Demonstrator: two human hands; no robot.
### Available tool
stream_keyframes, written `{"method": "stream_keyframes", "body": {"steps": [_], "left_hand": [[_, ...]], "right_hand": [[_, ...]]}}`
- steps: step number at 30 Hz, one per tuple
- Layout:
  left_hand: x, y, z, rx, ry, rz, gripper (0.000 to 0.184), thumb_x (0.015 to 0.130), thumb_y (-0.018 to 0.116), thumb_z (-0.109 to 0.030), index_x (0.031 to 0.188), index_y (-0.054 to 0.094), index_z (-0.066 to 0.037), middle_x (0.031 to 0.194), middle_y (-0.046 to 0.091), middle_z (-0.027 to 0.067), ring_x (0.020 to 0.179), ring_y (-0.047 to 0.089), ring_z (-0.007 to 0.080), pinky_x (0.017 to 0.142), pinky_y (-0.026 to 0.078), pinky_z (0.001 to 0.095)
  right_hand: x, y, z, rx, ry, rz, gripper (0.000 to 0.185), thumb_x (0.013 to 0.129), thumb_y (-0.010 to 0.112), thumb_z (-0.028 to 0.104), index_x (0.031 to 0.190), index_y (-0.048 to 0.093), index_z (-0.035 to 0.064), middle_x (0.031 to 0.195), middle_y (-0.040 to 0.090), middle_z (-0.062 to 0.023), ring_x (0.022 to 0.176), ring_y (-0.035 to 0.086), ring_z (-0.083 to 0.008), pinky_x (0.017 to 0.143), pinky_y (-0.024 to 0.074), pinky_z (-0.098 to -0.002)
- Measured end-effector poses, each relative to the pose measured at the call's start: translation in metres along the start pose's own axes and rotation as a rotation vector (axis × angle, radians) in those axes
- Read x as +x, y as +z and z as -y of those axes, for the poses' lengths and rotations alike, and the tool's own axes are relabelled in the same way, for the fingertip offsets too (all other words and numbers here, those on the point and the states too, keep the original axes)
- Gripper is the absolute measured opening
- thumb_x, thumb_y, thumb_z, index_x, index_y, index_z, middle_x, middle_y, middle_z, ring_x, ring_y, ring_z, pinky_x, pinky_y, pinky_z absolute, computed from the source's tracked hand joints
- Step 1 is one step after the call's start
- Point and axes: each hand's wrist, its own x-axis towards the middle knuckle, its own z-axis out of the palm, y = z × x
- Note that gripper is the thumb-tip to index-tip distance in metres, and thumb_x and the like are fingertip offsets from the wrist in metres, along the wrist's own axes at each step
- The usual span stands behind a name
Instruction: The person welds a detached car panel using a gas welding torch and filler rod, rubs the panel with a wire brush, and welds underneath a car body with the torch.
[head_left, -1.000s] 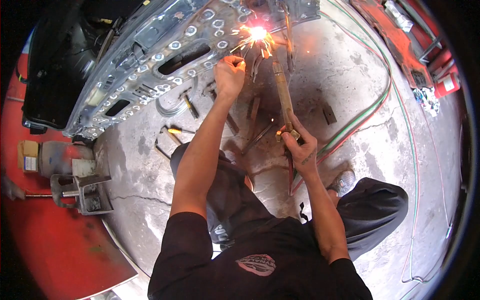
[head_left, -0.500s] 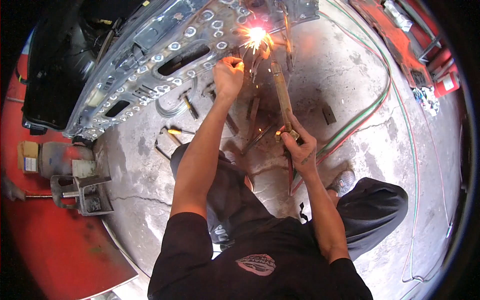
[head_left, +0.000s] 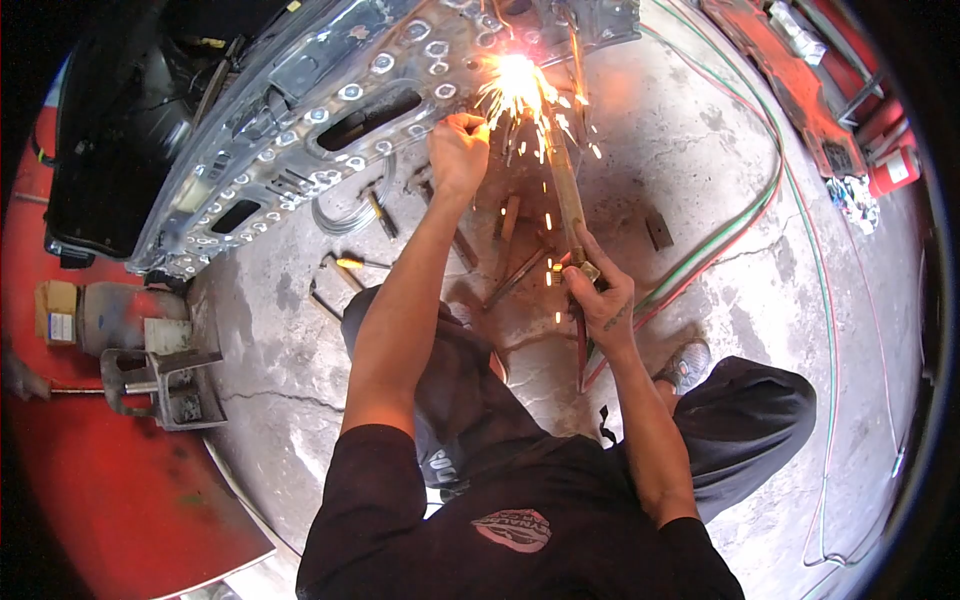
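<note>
My right hand [head_left: 602, 292] is wrapped round the brass valve end of a long torch [head_left: 566, 190], which points up at the metal panel. A bright flame with flying sparks [head_left: 517, 85] glares at the torch's far end and hides its tip. My left hand [head_left: 459, 150] is closed in a pinch just left of the sparks; what it holds is too thin to make out. The grey metal panel [head_left: 290, 150], dotted with round weld marks and pierced by oval slots, stretches across the upper left.
Hammers [head_left: 380, 213], a wire coil [head_left: 340, 210] and a yellow-handled tool [head_left: 350, 263] lie on the floor. Green and red hoses [head_left: 725, 235] run along the right. A metal bracket [head_left: 165, 390] stands at left by a red surface [head_left: 120, 490]. A red container [head_left: 893, 171] is far right.
The spray of sparks has grown, with more of them falling past the torch toward my right hand. Both hands have stayed in nearly the same place.
</note>
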Motion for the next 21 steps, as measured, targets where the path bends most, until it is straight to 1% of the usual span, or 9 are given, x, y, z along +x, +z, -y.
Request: {"method": "stream_keyframes", "body": {"steps": [1, 4, 7, 10, 16, 19, 21], "left_hand": [[-0.001, -0.001, -0.003, -0.009, -0.003, -0.012, 0.016, 0.081, 0.07, -0.011, 0.089, 0.077, 0.002, 0.084, 0.075, 0.0219, 0.078, 0.075, 0.0326, 0.077, 0.056, 0.0397], [-0.001, -0.001, -0.003, -0.018, -0.031, 0.013, 0.017, 0.081, 0.07, -0.011, 0.089, 0.077, 0.002, 0.084, 0.074, 0.0219, 0.078, 0.075, 0.0325, 0.076, 0.057, 0.0392], [0.003, 0.006, 0.014, -0.024, 0.06, 0.002, 0.017, 0.081, 0.071, -0.011, 0.09, 0.077, 0.002, 0.083, 0.074, 0.0216, 0.077, 0.075, 0.032, 0.075, 0.056, 0.0388], [0.002, 0.004, 0.004, 0.02, 0.026, -0.012, 0.018, 0.08, 0.072, -0.011, 0.09, 0.077, 0.002, 0.083, 0.074, 0.022, 0.077, 0.075, 0.0318, 0.074, 0.056, 0.0384], [0.002, 0.004, 0.003, -0.048, -0.047, 0.021, 0.018, 0.08, 0.071, -0.01, 0.09, 0.077, 0.002, 0.085, 0.074, 0.0228, 0.078, 0.075, 0.0324, 0.076, 0.057, 0.0387], [0.002, 0.003, 0.002, -0.009, 0.037, 0.0, 0.017, 0.081, 0.071, -0.011, 0.09, 0.077, 0.002, 0.085, 0.074, 0.0227, 0.078, 0.074, 0.0327, 0.076, 0.057, 0.0389], [0.002, 0.003, 0.004, 0.027, 0.049, 0.017, 0.018, 0.085, 0.07, -0.011, 0.095, 0.077, 0.003, 0.084, 0.076, 0.0174, 0.072, 0.071, 0.0232, 0.07, 0.054, 0.0358]], "right_hand": [[-0.001, 0.0, 0.005, 0.036, 0.053, 0.013, 0.052, 0.094, 0.068, 0.009, 0.145, 0.059, 0.0073, 0.101, 0.069, -0.0019, 0.076, 0.062, -0.0071, 0.065, 0.0508, -0.0238], [0.0, -0.005, -0.008, -0.094, 0.029, 0.036, 0.056, 0.096, 0.066, 0.009, 0.151, 0.052, 0.0053, 0.102, 0.07, -0.0021, 0.08, 0.061, -0.006, 0.071, 0.0514, -0.0221], [-0.001, -0.002, -0.002, 0.012, 0.054, 0.022, 0.056, 0.096, 0.066, 0.009, 0.15, 0.052, 0.0056, 0.102, 0.071, -0.002, 0.081, 0.06, -0.0058, 0.072, 0.0511, -0.0221], [0.001, -0.003, -0.007, -0.092, -0.033, 0.004, 0.056, 0.096, 0.066, 0.01, 0.15, 0.053, 0.006, 0.102, 0.071, -0.0024, 0.083, 0.06, -0.006, 0.074, 0.0507, -0.0222], [-0.001, -0.002, 0.003, -0.047, 0.043, 0.023, 0.056, 0.096, 0.067, 0.01, 0.15, 0.053, 0.0061, 0.102, 0.07, -0.0023, 0.087, 0.06, -0.0068, 0.079, 0.05, -0.0225], [0.001, 0.0, -0.005, -0.028, -0.034, -0.022, 0.052, 0.093, 0.069, 0.01, 0.144, 0.059, 0.0045, 0.099, 0.068, -0.0032, 0.072, 0.062, -0.0075, 0.063, 0.0514, -0.0246], [0.001, -0.001, -0.007, -0.037, -0.032, -0.015, 0.052, 0.093, 0.069, 0.01, 0.145, 0.059, 0.0048, 0.099, 0.068, -0.0031, 0.072, 0.062, -0.0077, 0.062, 0.0514, -0.0248]]}}
